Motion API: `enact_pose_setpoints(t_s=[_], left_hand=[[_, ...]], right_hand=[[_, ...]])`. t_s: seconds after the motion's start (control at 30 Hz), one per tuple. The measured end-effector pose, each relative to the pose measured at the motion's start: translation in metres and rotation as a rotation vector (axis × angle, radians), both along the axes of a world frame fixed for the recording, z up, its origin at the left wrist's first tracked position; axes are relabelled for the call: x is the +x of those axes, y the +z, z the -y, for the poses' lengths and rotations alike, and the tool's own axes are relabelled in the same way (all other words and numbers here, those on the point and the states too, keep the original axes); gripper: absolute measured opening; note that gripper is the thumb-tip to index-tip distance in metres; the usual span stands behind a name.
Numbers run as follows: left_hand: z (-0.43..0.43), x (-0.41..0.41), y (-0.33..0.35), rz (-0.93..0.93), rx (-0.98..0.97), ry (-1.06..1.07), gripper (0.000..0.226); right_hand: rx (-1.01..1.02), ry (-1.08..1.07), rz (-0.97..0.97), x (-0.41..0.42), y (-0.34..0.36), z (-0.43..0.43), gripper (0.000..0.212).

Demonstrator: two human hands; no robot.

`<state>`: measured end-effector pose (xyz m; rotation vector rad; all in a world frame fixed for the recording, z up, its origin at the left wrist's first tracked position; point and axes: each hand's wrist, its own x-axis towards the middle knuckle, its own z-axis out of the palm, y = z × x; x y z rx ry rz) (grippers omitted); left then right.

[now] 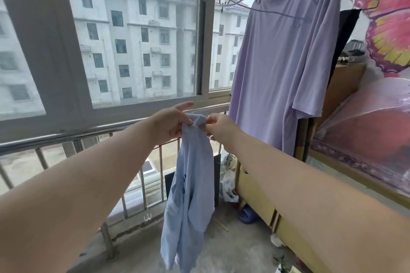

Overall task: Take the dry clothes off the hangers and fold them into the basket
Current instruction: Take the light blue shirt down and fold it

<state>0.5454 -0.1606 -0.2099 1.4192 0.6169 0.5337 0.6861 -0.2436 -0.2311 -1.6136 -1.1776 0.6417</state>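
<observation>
My left hand (169,125) and right hand (220,127) pinch the blue garment (190,184) at its top; bunched up, it's hard to make out.

You stand over a grey concrete floor (233,250), rough and stained. Along your right, a yellow wooden frame (255,190) stands on it. A blue slipper (247,216) lies on the floor against that frame, with a white plastic bag (228,186) just behind it. A thin wooden stick (220,224) lies flat near the slipper. A dark board (169,184) stands upright by the foot of the metal railing (55,138).
</observation>
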Motion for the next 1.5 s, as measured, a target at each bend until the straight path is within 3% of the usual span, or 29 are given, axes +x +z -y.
enact_pose_setpoints(t_s=[0.17, 0.33, 0.4, 0.53, 0.6, 0.73, 0.93, 1.0, 1.07, 1.13, 1.23, 1.33, 1.43, 1.5], left_hand=[[-0.005, -0.009, -0.003, 0.036, -0.001, 0.009, 0.061], [-0.011, -0.010, -0.014, 0.040, 0.033, 0.053, 0.053], [-0.012, -0.011, -0.021, 0.019, 0.073, 0.079, 0.049], [-0.008, -0.017, -0.047, -0.264, 0.279, -0.144, 0.058], [-0.007, -0.015, -0.069, -0.453, 0.362, -0.190, 0.052], [-0.006, 0.000, -0.107, -0.756, 0.515, -0.003, 0.014], [-0.024, -0.005, -0.091, -1.041, 0.732, 0.100, 0.027], [-0.038, -0.014, -0.076, -0.911, 0.614, 0.134, 0.015], [-0.047, -0.021, -0.060, -0.716, 0.363, 0.233, 0.023], [-0.058, -0.023, -0.046, -0.580, 0.272, 0.396, 0.029], [-0.061, -0.019, -0.025, -0.647, 0.415, 0.513, 0.025], [-0.063, -0.019, -0.011, -0.832, 0.693, 0.531, 0.024], [-0.066, -0.023, 0.001, -0.882, 0.744, 0.565, 0.021], [-0.065, -0.021, 0.010, -0.824, 0.740, 0.537, 0.023]], right_hand=[[-0.015, -0.006, -0.187, 0.002, 0.009, -0.007, 0.023], [-0.064, 0.006, 0.204, 0.001, 0.027, -0.013, 0.011], [0.003, 0.004, 0.264, 0.002, 0.038, -0.012, 0.010], [0.198, -0.052, 0.203, 0.008, 0.057, -0.013, 0.015], [0.259, -0.072, 0.117, 0.013, 0.064, -0.016, 0.022], [0.340, -0.072, 0.018, 0.024, 0.077, -0.015, 0.021], [0.204, -0.057, 0.119, 0.050, 0.080, 0.004, 0.014], [0.095, -0.032, 0.199, 0.064, 0.079, 0.017, 0.012], [-0.062, -0.010, 0.343, 0.077, 0.076, 0.030, 0.020], [-0.199, -0.044, 0.496, 0.086, 0.071, 0.038, 0.016], [-0.283, -0.131, 0.593, 0.099, 0.059, 0.037, 0.032], [-0.368, -0.179, 0.697, 0.105, 0.053, 0.035, 0.020], [-0.378, -0.297, 0.706, 0.111, 0.049, 0.035, 0.023], [-0.345, -0.344, 0.594, 0.110, 0.046, 0.034, 0.013]])
